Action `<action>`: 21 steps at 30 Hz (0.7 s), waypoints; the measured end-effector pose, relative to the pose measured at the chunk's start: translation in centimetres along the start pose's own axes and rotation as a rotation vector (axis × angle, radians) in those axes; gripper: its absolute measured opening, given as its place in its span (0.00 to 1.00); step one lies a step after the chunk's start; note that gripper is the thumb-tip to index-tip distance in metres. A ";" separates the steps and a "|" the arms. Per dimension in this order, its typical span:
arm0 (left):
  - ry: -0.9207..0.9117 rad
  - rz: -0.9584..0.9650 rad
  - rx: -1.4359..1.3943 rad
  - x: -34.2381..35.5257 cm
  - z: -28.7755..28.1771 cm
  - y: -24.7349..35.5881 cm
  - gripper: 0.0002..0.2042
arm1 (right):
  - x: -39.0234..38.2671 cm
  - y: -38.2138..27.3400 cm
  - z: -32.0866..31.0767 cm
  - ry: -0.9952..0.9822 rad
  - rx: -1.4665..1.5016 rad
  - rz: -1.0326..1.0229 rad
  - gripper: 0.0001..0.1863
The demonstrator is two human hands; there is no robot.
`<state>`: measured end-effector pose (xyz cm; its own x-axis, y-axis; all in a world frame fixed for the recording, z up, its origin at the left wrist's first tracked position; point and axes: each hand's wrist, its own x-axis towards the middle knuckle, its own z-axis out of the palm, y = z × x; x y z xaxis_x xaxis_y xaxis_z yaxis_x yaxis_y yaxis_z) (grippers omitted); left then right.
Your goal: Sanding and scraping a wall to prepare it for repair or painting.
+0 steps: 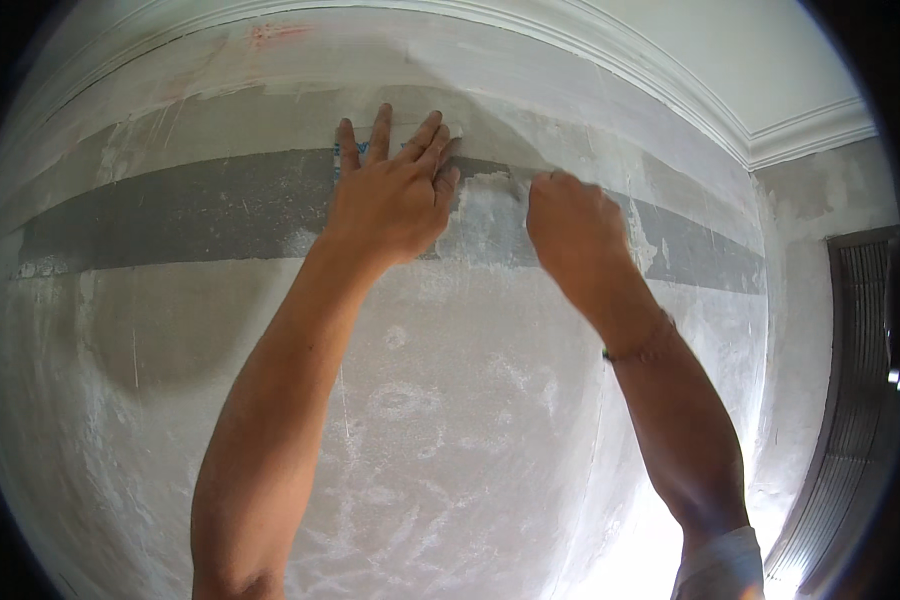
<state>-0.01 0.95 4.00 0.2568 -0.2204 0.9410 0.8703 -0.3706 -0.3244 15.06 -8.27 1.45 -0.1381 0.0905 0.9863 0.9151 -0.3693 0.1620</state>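
Note:
My left hand (395, 190) presses with spread fingers on the wall, over a thin flat piece with blue and white print (336, 160). Most of that piece is hidden under the palm and fingers, so its kind cannot be told. To the right, my right hand (578, 220) is closed in a fist close to the wall, slightly blurred. Whatever it grips, if anything, is hidden by the fingers. Behind both hands runs a dark grey band (180, 210) across the plaster wall (430, 400), with a paler, scraped patch (485, 225) between them.
White moulded cornice (670, 85) curves along the top of the wall and meets the ceiling (760, 50). At the right, a side wall (805, 190) adjoins the corner, with a dark ribbed frame (860, 320) set in it. Bright light falls on the lower right.

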 end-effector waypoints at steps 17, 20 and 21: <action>0.003 -0.010 -0.040 -0.6 -0.1 0.0 0.25 | 0.3 0.3 -0.1 -0.068 0.026 0.038 0.09; 0.015 -0.007 -0.048 -0.6 -0.1 0.1 0.25 | 1.1 0.0 -0.8 -0.105 0.004 0.050 0.10; 0.015 -0.010 -0.050 -0.7 0.0 0.1 0.25 | 0.9 0.1 -0.5 -0.106 0.001 0.048 0.10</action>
<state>-0.14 1.08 3.34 0.2418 -0.2303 0.9426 0.8505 -0.4174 -0.3202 14.80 -8.72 2.35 -0.0537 0.1702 0.9840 0.9202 -0.3743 0.1149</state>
